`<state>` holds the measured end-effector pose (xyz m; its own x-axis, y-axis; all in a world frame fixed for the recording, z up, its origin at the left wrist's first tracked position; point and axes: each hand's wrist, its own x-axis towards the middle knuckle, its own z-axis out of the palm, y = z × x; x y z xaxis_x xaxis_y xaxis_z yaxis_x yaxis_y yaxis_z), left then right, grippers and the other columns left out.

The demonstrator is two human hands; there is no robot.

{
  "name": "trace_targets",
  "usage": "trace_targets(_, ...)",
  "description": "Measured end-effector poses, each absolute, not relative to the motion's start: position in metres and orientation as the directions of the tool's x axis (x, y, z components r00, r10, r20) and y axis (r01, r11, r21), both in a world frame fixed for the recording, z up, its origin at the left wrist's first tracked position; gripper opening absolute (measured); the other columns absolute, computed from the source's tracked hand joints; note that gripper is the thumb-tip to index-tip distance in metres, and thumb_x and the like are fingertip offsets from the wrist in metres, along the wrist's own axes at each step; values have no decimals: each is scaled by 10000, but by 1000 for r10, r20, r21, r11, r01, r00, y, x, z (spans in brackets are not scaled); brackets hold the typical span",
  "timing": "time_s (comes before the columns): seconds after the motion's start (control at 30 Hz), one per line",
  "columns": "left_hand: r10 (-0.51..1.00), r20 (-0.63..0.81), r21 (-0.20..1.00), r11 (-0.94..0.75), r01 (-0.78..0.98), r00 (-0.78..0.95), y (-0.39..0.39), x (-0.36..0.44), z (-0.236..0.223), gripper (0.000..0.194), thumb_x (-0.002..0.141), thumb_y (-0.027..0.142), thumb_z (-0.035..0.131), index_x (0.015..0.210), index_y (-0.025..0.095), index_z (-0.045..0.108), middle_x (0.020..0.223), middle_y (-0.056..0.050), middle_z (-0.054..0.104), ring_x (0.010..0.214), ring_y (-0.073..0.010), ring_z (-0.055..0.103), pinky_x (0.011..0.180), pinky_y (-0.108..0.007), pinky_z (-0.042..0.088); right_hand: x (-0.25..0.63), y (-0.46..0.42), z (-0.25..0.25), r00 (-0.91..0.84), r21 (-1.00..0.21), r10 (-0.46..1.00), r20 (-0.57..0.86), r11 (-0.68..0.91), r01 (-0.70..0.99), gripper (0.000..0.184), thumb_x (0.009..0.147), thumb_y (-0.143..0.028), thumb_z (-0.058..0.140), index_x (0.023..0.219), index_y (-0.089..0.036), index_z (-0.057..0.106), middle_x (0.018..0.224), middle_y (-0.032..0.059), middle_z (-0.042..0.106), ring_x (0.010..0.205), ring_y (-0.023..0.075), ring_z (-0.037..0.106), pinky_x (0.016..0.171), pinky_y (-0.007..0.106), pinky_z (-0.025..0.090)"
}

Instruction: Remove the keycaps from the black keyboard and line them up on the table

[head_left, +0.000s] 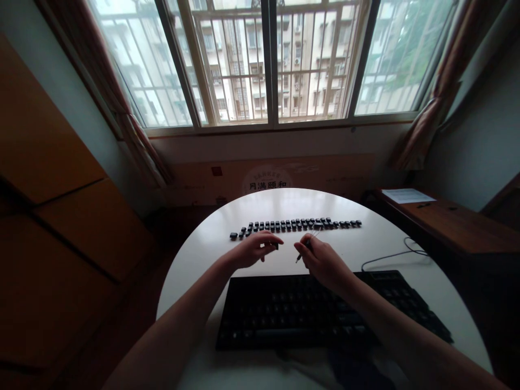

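While both bare hands work above the white table (190, 271), the small parts lie between a black keyboard (300, 314) on the near side and rows of loose keycaps (283, 225) on the far side. Left hand (259, 249): fingers bent, thumb and fingertips closed to a narrow pinch on a dark piece (277, 246); it is small and in shadow, so that it is a keycap is only probable. Right hand (320, 255): fingers curled firmly around a slim wire tool (309, 244), its thin wires rising beyond the knuckles and its other end slanting down toward the tabletop. The two sets of fingertips are near each other but apart, over bare table. For good handling, the piece is best gripped by its sides, with pressure light enough that it does not spring away; the wires should be kept clear of the rows, where they could snag and disturb the order. Setting a piece down squarely, in line with its neighbours, would preserve the layout. The right forearm crosses above the keyboard and is best carried high, so as not to brush it. A cable (382, 258) lies to the right, well apart from the fingers.
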<state>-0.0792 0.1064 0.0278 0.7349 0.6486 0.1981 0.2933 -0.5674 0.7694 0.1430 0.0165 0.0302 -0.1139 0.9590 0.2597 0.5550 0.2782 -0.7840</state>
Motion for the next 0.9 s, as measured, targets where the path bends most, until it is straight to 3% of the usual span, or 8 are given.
trace_targets(0.13,746,376,672,-628,392,549,127,-100,30,252,886,259,529,1052,151,684,962,-69,571,721,-130,577,580,-246,547,145,17,30,-104,-769,957,270,279,575,340,950,-523,417,824,-212,474,557,-12,563,465,152,522,492,242,354)
trace_targets(0.27,741,512,511,-669,539,434,148,-110,44,222,885,276,553,1019,151,679,929,-64,614,756,-149,607,679,-277,537,142,14,29,-109,-742,948,301,304,598,348,953,-520,409,806,-211,475,557,-8,548,483,154,510,504,243,330)
trace_targets(0.4,690,463,227,-700,678,557,164,-102,54,179,887,233,557,1003,168,676,962,-55,648,721,-137,618,720,-279,510,139,14,25,-101,-712,935,340,326,621,340,949,-515,423,806,-213,484,537,-20,513,484,150,474,512,245,301)
trace_targets(0.5,674,399,22,-685,728,622,168,-92,45,173,899,191,542,1014,191,671,995,-56,661,806,-163,625,725,-271,488,139,15,23,-94,-710,935,342,322,626,331,945,-511,436,808,-213,485,527,-25,501,473,145,453,508,244,286)
trace_targets(0.6,658,363,-37,-697,716,660,166,-87,27,172,889,153,558,1004,206,675,997,-59,679,908,-199,606,763,-289,471,138,16,22,-98,-709,934,344,327,625,325,941,-508,448,819,-210,494,533,-23,516,470,140,450,504,240,284)
trace_targets(0.9,653,312,-147,-684,714,690,166,-91,4,194,854,185,627,1040,228,660,972,-49,713,920,-237,584,849,-374,394,137,12,25,-124,-696,930,346,343,630,319,939,-495,460,827,-201,515,539,-26,531,465,126,446,495,222,289)
